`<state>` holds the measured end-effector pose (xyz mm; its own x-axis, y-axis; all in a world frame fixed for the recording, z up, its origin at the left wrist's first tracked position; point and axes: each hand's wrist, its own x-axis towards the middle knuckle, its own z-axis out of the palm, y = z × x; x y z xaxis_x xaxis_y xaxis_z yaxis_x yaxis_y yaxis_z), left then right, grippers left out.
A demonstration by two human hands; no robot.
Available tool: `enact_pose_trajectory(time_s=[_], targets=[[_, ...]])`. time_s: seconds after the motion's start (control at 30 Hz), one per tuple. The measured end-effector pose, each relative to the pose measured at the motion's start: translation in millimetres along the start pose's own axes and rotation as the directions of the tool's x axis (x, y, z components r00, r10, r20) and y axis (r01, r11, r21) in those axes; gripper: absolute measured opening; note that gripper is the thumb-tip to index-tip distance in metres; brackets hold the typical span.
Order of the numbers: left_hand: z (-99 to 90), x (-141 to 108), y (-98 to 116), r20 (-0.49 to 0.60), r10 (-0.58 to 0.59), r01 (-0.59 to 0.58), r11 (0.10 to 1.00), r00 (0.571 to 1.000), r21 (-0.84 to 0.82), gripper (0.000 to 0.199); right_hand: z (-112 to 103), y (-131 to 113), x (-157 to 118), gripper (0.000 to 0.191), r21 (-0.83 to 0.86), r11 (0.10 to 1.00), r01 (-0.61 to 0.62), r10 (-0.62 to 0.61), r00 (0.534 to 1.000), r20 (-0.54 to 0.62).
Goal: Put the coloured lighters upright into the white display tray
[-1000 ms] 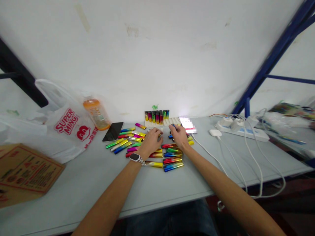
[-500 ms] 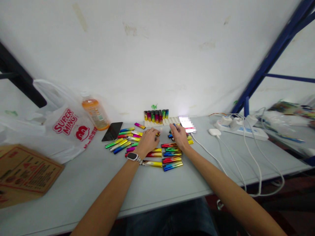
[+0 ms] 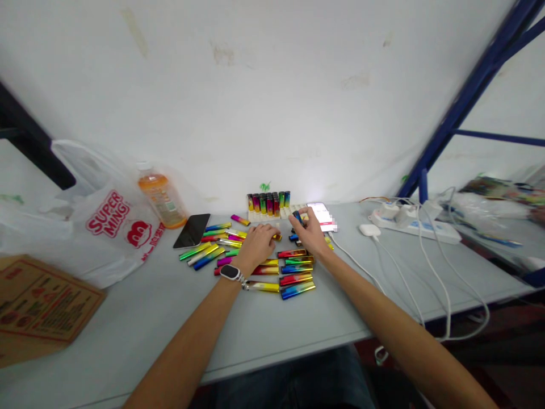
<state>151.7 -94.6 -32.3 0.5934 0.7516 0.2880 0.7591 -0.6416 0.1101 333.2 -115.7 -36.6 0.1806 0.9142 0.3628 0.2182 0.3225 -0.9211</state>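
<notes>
Shiny two-tone cigarette lighters lie across the grey table around both hands. My left hand [image 3: 256, 248], with a watch on its wrist, is bent over the pile, its fingers curled on a yellow lighter [image 3: 277, 237] whose end sticks out past them. My right hand [image 3: 312, 233] pinches a dark blue lighter [image 3: 297, 216] between thumb and fingers, raised and tilted. Several lighters [image 3: 268, 203] stand upright in rows in a white tray with holes [image 3: 287, 211] against the wall. Beneath my right hand, some lighters are partly hidden. A blue lighter [image 3: 298, 290] lies nearest the front.
A lit phone [image 3: 322, 217] on a cable lies right of the tray. To the left are a dark phone [image 3: 192, 230], an orange drink bottle [image 3: 162, 196], a plastic bag [image 3: 113, 218] and a carton [image 3: 46, 307]. A power strip [image 3: 417, 224] with trailing white cables occupies the right.
My right hand has lifted slightly and turned, so the dark blue lighter in it shows more. My left hand stays nearly in place; the yellow lighter's end shows a little further out.
</notes>
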Motion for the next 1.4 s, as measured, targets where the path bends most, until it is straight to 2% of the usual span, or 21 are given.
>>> enact_pose_trajectory(time_s=[0.13,0.27,0.4,0.5,0.7,0.93,1.13,1.27,1.4], targets=[[0.4,5,3,0.012,0.018,-0.019,0.999,1.000,0.031,0.033,-13,5,17,0.042,-0.055,0.996,0.068,-0.066,0.997,0.034],[1.0,10,6,0.023,0.015,-0.016,1.000,1.000,0.006,0.033,-32,12,47,0.039,-0.269,0.934,0.233,-0.220,0.972,0.080],[5.7,13,5,0.020,-0.001,0.002,0.997,1.000,-0.074,0.030,-46,20,85,0.033,-0.375,0.890,0.260,-0.226,0.965,0.133],[9.6,14,4,-0.005,0.005,-0.005,0.985,1.000,-0.175,0.024,-48,26,111,0.038,-0.422,0.859,0.289,-0.245,0.957,0.156],[12.4,13,2,-0.058,-0.040,0.019,0.942,0.997,-0.336,0.019,-38,38,142,0.024,-0.506,0.778,0.374,-0.262,0.924,0.280],[18.9,15,-2,-0.199,-0.041,-0.050,0.902,0.979,-0.429,0.029,-31,44,153,0.021,-0.491,0.779,0.390,-0.271,0.915,0.299],[18.6,16,-1,-0.300,-0.104,-0.098,0.803,0.948,-0.588,0.032,-30,47,158,0.024,-0.497,0.771,0.397,-0.263,0.910,0.319],[18.5,17,-1,-0.305,-0.202,-0.078,0.705,0.931,-0.705,0.026,-28,51,156,0.028,-0.597,0.690,0.409,-0.294,0.912,0.285],[18.6,18,-1,-0.258,-0.326,-0.039,0.550,0.909,-0.834,0.021,-26,50,141,0.039,-0.716,0.565,0.411,-0.303,0.910,0.284]])
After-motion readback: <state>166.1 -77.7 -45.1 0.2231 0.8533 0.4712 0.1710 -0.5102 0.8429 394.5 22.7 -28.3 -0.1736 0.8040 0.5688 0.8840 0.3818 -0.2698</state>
